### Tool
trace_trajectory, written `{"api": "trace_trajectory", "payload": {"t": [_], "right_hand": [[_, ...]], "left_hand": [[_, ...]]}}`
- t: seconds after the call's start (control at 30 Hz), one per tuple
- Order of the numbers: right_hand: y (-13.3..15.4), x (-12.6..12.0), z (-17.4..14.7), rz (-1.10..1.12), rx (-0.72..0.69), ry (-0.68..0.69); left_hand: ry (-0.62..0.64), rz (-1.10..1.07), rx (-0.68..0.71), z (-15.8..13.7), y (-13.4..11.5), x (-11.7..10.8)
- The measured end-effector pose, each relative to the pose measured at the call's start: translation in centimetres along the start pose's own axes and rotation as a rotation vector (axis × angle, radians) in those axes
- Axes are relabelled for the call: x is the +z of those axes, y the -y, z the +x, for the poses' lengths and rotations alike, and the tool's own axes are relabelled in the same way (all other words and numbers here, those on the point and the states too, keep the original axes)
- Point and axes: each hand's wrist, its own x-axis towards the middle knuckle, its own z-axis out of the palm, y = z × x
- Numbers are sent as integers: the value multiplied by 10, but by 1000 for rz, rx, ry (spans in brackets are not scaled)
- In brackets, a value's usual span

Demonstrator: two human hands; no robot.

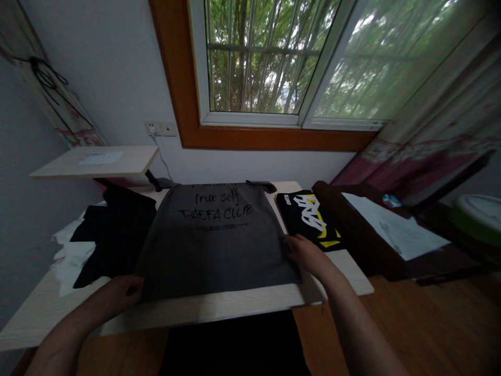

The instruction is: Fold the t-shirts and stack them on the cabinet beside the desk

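Note:
A dark grey T-shirt [219, 256] with black lettering lies spread flat on the light wooden table [250, 302], its printed side up and its hem toward me. My left hand [131, 289] is closed at the shirt's near left corner, with the fingertips partly hidden. On the right edge, a little above the near corner, my right hand [307, 254] pinches the cloth. Just beyond that hand sits a folded black garment [307, 216] with a white and yellow print.
Crumpled black clothes [113, 240] and white cloth [66, 261] are heaped at the left, below a small raised shelf [97, 161]. A dark brown cabinet [364, 235] bearing a white sheet [395, 227] stands to the right. The window [270, 57] is behind the table.

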Motion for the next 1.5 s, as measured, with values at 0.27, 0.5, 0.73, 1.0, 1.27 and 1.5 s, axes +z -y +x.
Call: {"api": "trace_trajectory", "payload": {"t": [0.27, 0.5, 0.73, 1.0, 1.27, 1.5], "right_hand": [[23, 9, 10, 6, -43, -19], [33, 20, 17, 38, -106, -39], [18, 20, 18, 79, -38, -23], [5, 7, 11, 132, 66, 149], [16, -5, 5, 182, 140, 242], [28, 8, 22, -29, 22, -152]], "left_hand": [[-303, 76, -96, 6, 18, -2], [-442, 126, -204, 19, 27, 2], [-359, 91, -251, 19, 25, -2], [-299, 95, -268, 14, 42, 0], [-259, 177, -258, 22, 32, 3], [-467, 316, -287, 33, -2, -5]]}}
